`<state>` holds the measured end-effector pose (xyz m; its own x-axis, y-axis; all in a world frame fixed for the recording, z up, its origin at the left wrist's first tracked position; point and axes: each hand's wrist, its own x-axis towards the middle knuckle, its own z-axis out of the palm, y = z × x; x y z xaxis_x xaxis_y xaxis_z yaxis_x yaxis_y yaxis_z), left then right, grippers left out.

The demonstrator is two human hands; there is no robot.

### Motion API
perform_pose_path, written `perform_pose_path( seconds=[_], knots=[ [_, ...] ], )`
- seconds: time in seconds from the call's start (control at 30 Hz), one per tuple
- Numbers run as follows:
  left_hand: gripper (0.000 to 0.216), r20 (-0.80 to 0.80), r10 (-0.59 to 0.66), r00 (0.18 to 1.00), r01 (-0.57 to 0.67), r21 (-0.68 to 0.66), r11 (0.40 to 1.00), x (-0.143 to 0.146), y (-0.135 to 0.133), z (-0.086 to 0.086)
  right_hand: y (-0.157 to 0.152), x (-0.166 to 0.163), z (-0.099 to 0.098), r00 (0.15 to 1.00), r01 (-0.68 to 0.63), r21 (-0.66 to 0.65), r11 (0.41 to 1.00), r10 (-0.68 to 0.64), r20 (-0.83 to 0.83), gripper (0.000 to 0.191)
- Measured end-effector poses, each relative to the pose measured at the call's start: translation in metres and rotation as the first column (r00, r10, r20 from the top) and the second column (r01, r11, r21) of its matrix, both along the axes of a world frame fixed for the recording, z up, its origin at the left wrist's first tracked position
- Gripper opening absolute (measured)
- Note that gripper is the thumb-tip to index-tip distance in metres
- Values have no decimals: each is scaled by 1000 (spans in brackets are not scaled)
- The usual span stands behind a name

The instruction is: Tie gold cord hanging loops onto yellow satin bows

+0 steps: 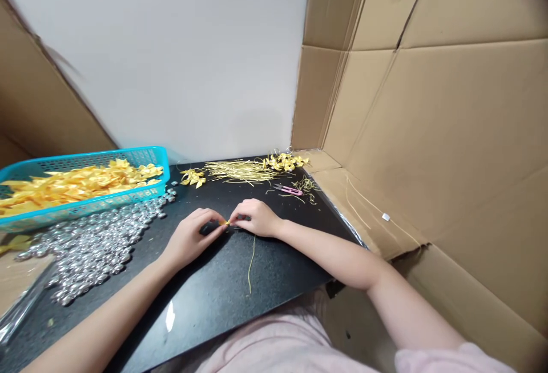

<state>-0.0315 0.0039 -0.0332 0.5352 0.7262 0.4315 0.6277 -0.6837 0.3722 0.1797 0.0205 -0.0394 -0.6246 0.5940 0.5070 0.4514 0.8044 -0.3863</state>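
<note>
On the glossy, speckled black tabletop (205, 299), a teal plastic mesh basket (64, 210) of satin yellow ribbon pieces (72, 185) sits far left. A heap of round silver beads (94, 244) lies spilled just beside it. My left hand (188, 239) and right hand (257, 218) meet mid-table, fingertips pressed together, pinching a tiny yellow ribbon bit (224, 223) between them. From under my right hand a thin gold cord (250, 264) lies flat, its long axis running near to far and its free end pointing at my body.
</note>
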Motion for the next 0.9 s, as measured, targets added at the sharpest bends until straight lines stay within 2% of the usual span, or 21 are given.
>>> perform_pose_path(
  seconds=[0.2,0.43,0.67,0.9],
  knots=[
    [18,34,-29,999,31,-56,998,2,-3,2,-2,-2,-3,997,-33,-73,997,27,-72,4],
    [17,202,13,979,43,-273,961,4,-6,1,-4,-1,-3,989,-19,-158,987,-5,-150,1],
    [18,289,64,955,39,-336,941,7,-10,3,-6,0,-4,982,-26,-257,966,-23,-187,7],
    [25,396,123,910,65,-428,902,7,-8,1,-7,-2,-5,949,-62,-384,921,-65,-310,10]
  ],
)
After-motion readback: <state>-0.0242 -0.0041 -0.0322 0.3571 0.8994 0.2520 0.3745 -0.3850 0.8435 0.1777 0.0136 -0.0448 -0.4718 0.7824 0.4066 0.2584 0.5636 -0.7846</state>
